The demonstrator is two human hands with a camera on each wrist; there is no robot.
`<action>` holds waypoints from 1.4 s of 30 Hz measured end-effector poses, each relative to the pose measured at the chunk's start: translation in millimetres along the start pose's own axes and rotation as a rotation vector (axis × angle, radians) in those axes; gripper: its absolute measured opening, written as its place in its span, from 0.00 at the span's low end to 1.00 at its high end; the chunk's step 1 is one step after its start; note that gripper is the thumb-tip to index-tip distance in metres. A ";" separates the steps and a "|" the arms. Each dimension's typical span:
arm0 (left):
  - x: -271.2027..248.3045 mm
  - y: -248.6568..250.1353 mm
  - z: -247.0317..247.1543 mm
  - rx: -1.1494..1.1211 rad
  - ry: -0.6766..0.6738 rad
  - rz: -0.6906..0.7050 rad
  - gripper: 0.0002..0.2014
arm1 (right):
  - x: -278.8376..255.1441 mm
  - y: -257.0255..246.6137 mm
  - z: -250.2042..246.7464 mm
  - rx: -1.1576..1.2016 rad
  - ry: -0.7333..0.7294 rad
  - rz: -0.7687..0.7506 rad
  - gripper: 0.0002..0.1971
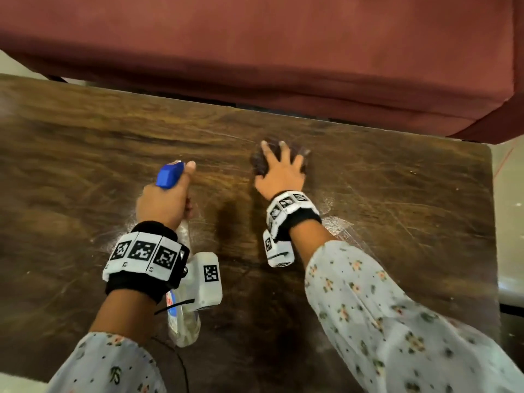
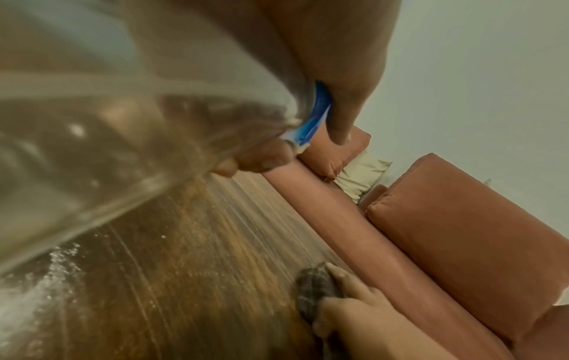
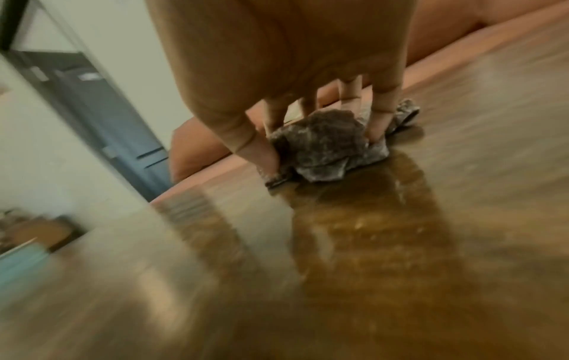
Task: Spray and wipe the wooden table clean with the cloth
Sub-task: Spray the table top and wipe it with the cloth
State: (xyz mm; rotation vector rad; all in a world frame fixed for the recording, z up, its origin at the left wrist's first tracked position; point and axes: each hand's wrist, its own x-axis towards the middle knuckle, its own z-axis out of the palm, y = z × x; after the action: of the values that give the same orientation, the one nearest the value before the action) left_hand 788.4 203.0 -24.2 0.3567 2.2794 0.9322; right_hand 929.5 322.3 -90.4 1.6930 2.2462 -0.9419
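We see the wooden table [image 1: 368,222] before us, with a sofa [image 1: 255,52] just behind its far edge. On the table, right of centre and toward the far edge, lies the cloth [image 1: 259,163] under our right hand [image 1: 280,171]. Left of it our left hand [image 1: 164,199] holds the spray bottle [image 1: 184,321] above the table, nozzle pointing away from us. Between and beside our wrists, spray patches [image 1: 337,225] lie on the table.

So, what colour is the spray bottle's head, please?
Blue spray head, clearest in the head view.

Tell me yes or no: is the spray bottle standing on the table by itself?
No, the left hand grips the spray bottle above the wooden table.
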 end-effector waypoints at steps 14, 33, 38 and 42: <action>-12.6 25.7 14.5 -0.014 -0.010 0.011 0.25 | -171.7 68.7 89.4 -0.524 -0.081 -0.697 0.18; -67.6 43.5 89.6 0.036 -0.131 0.074 0.26 | -200.7 328.9 -16.8 -0.013 0.306 0.295 0.20; -66.9 40.2 81.6 -0.003 -0.132 0.096 0.24 | -212.1 309.7 -7.5 0.319 0.459 0.456 0.38; -66.1 33.7 75.7 0.013 -0.125 0.115 0.23 | -160.2 253.1 0.8 0.202 0.276 0.657 0.34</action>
State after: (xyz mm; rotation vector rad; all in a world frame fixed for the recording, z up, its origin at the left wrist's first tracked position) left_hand 888.2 236.4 -11.1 0.5415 2.1708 0.9257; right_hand 1214.7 232.2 -107.8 2.5459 1.5494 -0.8177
